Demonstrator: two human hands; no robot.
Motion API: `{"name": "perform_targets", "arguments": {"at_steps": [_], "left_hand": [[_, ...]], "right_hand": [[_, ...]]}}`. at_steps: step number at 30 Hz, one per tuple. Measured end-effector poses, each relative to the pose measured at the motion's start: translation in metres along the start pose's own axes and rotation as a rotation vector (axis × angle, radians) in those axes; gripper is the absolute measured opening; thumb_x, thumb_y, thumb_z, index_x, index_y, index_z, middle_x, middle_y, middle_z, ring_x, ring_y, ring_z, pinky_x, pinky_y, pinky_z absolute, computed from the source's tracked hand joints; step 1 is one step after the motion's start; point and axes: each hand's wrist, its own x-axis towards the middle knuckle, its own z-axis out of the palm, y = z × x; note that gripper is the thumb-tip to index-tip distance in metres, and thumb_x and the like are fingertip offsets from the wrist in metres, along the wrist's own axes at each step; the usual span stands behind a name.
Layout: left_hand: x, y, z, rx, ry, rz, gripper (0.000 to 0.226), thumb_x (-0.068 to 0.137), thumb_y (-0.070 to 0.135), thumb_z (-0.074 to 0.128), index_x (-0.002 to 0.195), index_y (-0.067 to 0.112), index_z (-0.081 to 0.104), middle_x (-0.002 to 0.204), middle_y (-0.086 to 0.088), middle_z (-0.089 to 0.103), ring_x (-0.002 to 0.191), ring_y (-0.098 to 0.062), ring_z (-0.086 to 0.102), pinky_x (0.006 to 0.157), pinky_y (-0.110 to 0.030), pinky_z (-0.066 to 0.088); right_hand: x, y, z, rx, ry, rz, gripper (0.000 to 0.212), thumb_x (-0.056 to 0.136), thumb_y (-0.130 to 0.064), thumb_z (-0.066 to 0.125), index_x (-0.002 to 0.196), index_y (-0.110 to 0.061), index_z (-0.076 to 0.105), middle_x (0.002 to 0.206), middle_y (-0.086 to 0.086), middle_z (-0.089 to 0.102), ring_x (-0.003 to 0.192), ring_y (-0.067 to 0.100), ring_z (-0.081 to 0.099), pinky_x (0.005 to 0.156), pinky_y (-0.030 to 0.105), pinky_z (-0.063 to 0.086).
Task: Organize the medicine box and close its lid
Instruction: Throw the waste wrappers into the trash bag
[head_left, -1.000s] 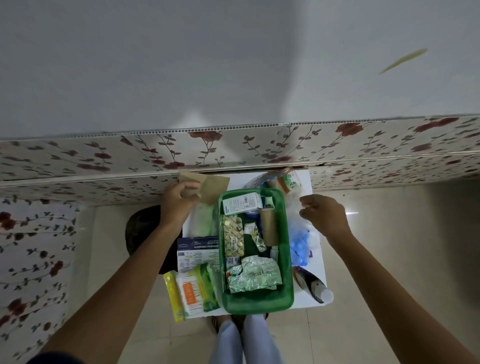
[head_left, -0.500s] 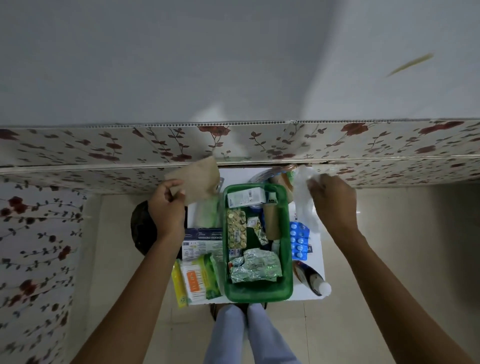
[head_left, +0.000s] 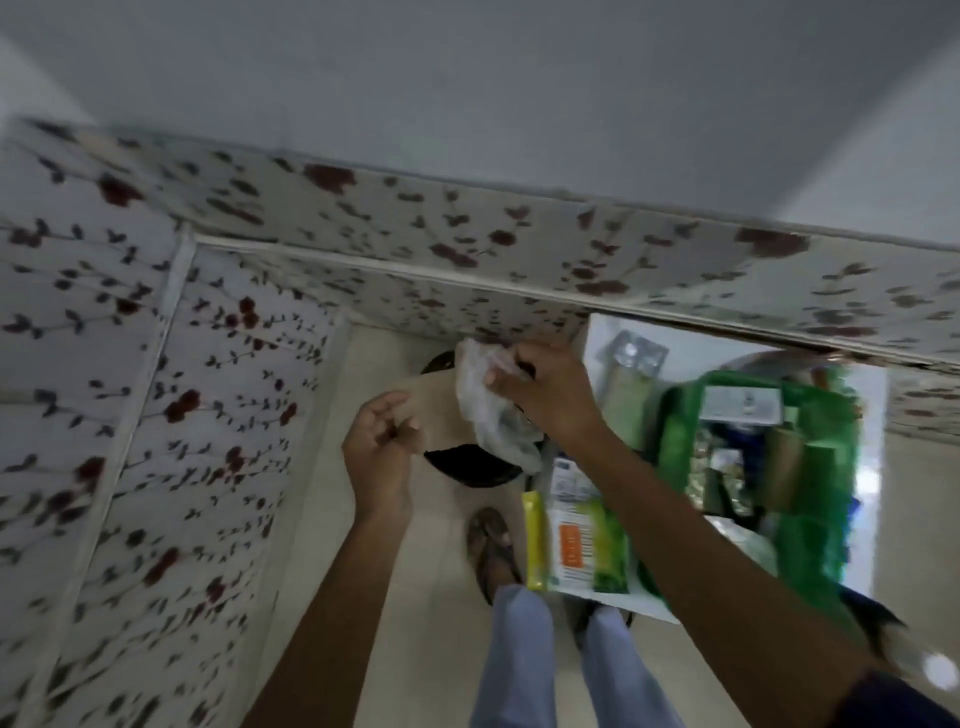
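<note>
The green plastic medicine box (head_left: 675, 415) lies on the white tabletop (head_left: 862, 467), long axis running away from the person, lid off. The right hand (head_left: 545, 395) pinches a crumpled clear plastic bag (head_left: 488, 410) over a dark bin (head_left: 467, 462); the left hand (head_left: 376, 447) hangs half-open, empty.

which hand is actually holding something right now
The right hand, pinching a crumpled clear plastic wrapper over the dark bin; the left hand is loosely curled around nothing.

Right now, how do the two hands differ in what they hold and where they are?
The right hand pinches a crumpled clear plastic bag; the left hand holds nothing, fingers loosely curled. The right hand reaches across from the table side; the left hand sits lower and further left. Both hover over the dark bin on the floor, away from the green box.
</note>
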Motion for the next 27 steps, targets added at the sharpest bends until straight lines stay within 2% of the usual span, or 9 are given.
{"name": "perform_targets", "arguments": {"at_steps": [3, 7, 10, 13, 17, 21, 23, 25, 27], "left_hand": [[0.027, -0.013, -0.033, 0.05, -0.036, -0.074, 0.039, 0.077, -0.009, 0.059, 0.084, 0.029, 0.064, 0.09, 0.006, 0.066, 0.074, 0.002, 0.061, 0.062, -0.012, 0.05], [0.072, -0.041, -0.058, 0.138, -0.015, -0.158, 0.035, 0.077, -0.012, 0.055, 0.091, 0.02, 0.063, 0.092, 0.002, 0.063, 0.087, -0.014, 0.057, 0.071, -0.021, 0.048], [0.096, -0.065, -0.062, 0.223, -0.019, -0.234, 0.028, 0.083, -0.002, 0.055, 0.102, 0.018, 0.062, 0.109, -0.001, 0.06, 0.098, -0.017, 0.055, 0.085, -0.032, 0.046], [0.11, -0.091, -0.061, 0.237, -0.056, -0.294, 0.024, 0.086, 0.003, 0.054, 0.104, 0.017, 0.062, 0.111, -0.001, 0.058, 0.094, -0.014, 0.054, 0.081, -0.032, 0.047], [0.116, -0.114, -0.054, 0.243, -0.085, -0.34, 0.023, 0.086, 0.002, 0.052, 0.102, 0.015, 0.063, 0.102, -0.001, 0.059, 0.083, -0.011, 0.055, 0.077, -0.031, 0.048], [0.104, -0.115, -0.042, 0.234, -0.14, -0.374, 0.026, 0.085, 0.001, 0.05, 0.085, 0.023, 0.064, 0.092, 0.0, 0.06, 0.081, -0.011, 0.056, 0.073, -0.029, 0.047], [0.095, -0.105, -0.035, 0.237, -0.162, -0.357, 0.023, 0.085, 0.002, 0.051, 0.087, 0.021, 0.064, 0.095, -0.004, 0.062, 0.086, -0.016, 0.057, 0.074, -0.03, 0.047], [0.08, -0.091, -0.026, 0.24, -0.207, -0.352, 0.02, 0.086, 0.003, 0.051, 0.094, 0.017, 0.064, 0.099, -0.007, 0.064, 0.09, -0.019, 0.06, 0.072, -0.027, 0.049], [0.063, -0.078, -0.016, 0.234, -0.288, -0.332, 0.022, 0.087, 0.004, 0.05, 0.093, 0.02, 0.064, 0.096, -0.003, 0.066, 0.087, -0.017, 0.062, 0.067, -0.022, 0.05]], "right_hand": [[0.031, 0.011, 0.057, -0.1, -0.225, 0.115, 0.022, 0.081, -0.023, 0.065, 0.074, -0.003, 0.059, 0.071, 0.014, 0.056, 0.067, 0.017, 0.048, 0.051, 0.015, 0.032], [0.062, 0.045, 0.118, -0.263, -0.195, 0.145, 0.01, 0.086, -0.017, 0.055, 0.087, -0.008, 0.06, 0.088, 0.014, 0.066, 0.083, 0.026, 0.06, 0.068, 0.031, 0.044], [0.082, 0.083, 0.142, -0.431, -0.145, 0.191, 0.013, 0.085, -0.005, 0.045, 0.08, -0.01, 0.055, 0.081, 0.013, 0.06, 0.078, 0.029, 0.057, 0.06, 0.031, 0.042], [0.099, 0.121, 0.16, -0.671, -0.231, 0.278, 0.017, 0.086, 0.002, 0.044, 0.085, 0.001, 0.06, 0.094, 0.019, 0.066, 0.082, 0.031, 0.06, 0.062, 0.032, 0.043], [0.116, 0.154, 0.18, -0.759, -0.398, 0.371, 0.02, 0.089, -0.001, 0.044, 0.102, 0.004, 0.059, 0.11, 0.021, 0.063, 0.1, 0.033, 0.061, 0.08, 0.035, 0.051], [0.117, 0.151, 0.181, -0.834, -0.596, 0.308, 0.037, 0.092, -0.014, 0.043, 0.126, -0.002, 0.049, 0.131, 0.017, 0.054, 0.122, 0.032, 0.049, 0.103, 0.038, 0.041], [0.111, 0.133, 0.168, -0.798, -0.546, 0.259, 0.036, 0.091, -0.019, 0.044, 0.122, -0.004, 0.054, 0.125, 0.015, 0.059, 0.115, 0.031, 0.055, 0.098, 0.04, 0.045], [0.094, 0.107, 0.14, -0.608, -0.448, 0.258, 0.028, 0.09, -0.015, 0.044, 0.108, -0.002, 0.062, 0.115, 0.016, 0.066, 0.104, 0.032, 0.061, 0.088, 0.036, 0.05], [0.071, 0.079, 0.107, -0.351, -0.324, 0.275, 0.023, 0.088, -0.012, 0.05, 0.105, -0.008, 0.064, 0.114, 0.01, 0.067, 0.105, 0.025, 0.061, 0.087, 0.023, 0.045]]}}
